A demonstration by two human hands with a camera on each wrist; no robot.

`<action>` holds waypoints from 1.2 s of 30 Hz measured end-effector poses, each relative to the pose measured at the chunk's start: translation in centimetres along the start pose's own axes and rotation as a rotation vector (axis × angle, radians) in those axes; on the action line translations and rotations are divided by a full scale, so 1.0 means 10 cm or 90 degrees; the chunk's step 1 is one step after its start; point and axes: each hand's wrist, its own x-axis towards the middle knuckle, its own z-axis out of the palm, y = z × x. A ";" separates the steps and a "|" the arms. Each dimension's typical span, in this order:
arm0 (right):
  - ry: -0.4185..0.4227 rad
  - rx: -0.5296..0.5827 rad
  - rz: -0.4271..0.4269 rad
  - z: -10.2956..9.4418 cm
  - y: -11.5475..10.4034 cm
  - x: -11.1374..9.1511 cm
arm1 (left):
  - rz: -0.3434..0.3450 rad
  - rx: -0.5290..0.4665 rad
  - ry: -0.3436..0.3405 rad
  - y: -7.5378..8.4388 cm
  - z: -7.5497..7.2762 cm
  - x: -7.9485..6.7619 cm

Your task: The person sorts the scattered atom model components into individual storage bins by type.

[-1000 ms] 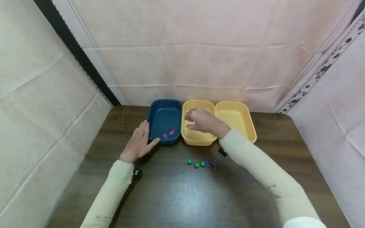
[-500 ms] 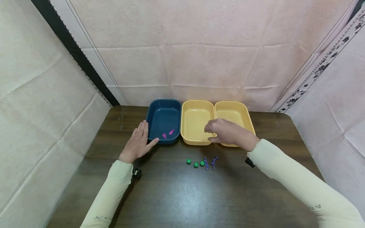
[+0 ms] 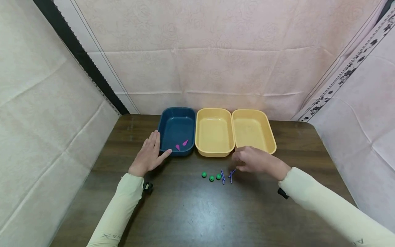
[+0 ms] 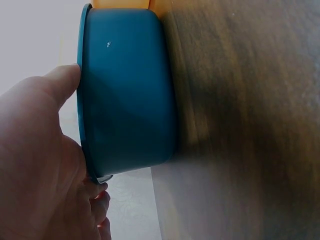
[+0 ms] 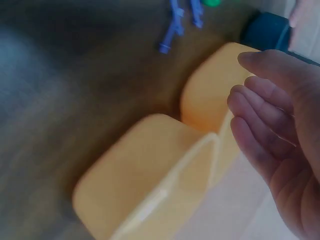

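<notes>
My left hand (image 3: 148,156) rests against the near-left corner of a blue tray (image 3: 177,127), fingers straight along its side; in the left wrist view the thumb (image 4: 65,82) touches its rim. Two small pink pieces (image 3: 185,142) lie in that tray. My right hand (image 3: 257,160) hovers at the front edge of the right yellow tray (image 3: 251,128), just beyond some thin purple sticks (image 3: 231,177). Its fingers bend loosely, and the right wrist view shows nothing between them. More purple sticks (image 3: 223,177) lie beside three round green beads (image 3: 211,178).
The middle yellow tray (image 3: 214,132) stands between the blue tray and the right yellow one, all in a row at the back of the dark wooden table (image 3: 185,212). Pale cloth (image 3: 200,75) hangs behind and along both sides.
My right hand has moved from over the middle yellow tray rightward and toward me, down near the purple sticks. My left hand stays at the blue tray.
</notes>
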 end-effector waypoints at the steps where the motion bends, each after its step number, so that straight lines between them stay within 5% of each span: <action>1: -0.004 0.001 0.002 0.04 0.01 -0.01 | 0.000 0.000 0.000 0.00 0.00 0.00; 18: -0.001 0.053 0.014 0.56 0.06 -0.06 | 0.003 0.001 0.002 -0.02 0.03 0.01; 36: -0.015 -0.001 -0.018 0.72 0.11 0.05 | 0.005 0.003 0.000 -0.02 0.03 0.02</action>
